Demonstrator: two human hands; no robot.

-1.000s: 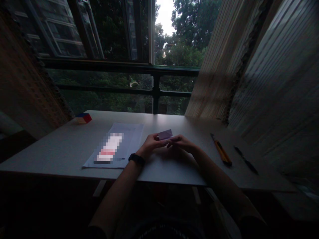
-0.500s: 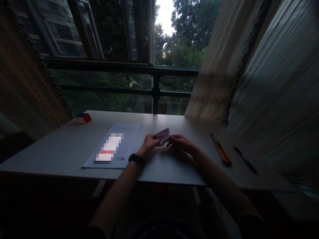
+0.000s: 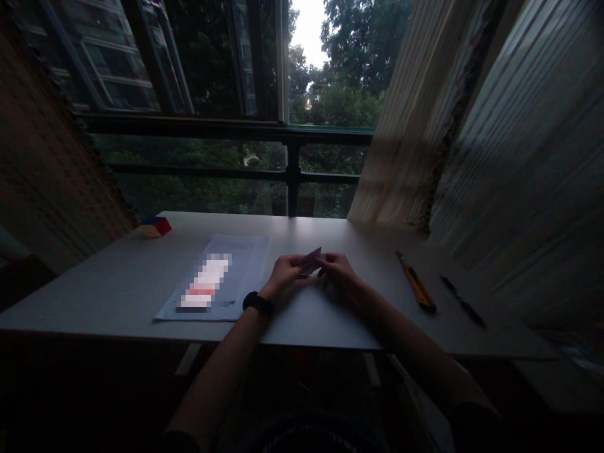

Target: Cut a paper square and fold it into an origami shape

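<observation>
A small pale purple piece of folded paper (image 3: 312,257) sits between my two hands, just above the grey table (image 3: 117,283). My left hand (image 3: 285,275), with a dark watch on its wrist, pinches the paper's left side. My right hand (image 3: 338,272) pinches its right side, fingers curled over it. Only a thin tilted sliver of the paper shows above my fingertips. The light is dim.
A printed white sheet (image 3: 221,277) lies left of my hands. A colourful cube (image 3: 156,226) sits at the table's far left corner. To the right lie a yellow utility knife (image 3: 418,289) and a dark pen (image 3: 463,303). A window railing and curtains stand behind the table.
The paper has been turned and folded down between my fingers, from a flat rectangle to a thin tilted sliver. My hands have stayed in the same spot.
</observation>
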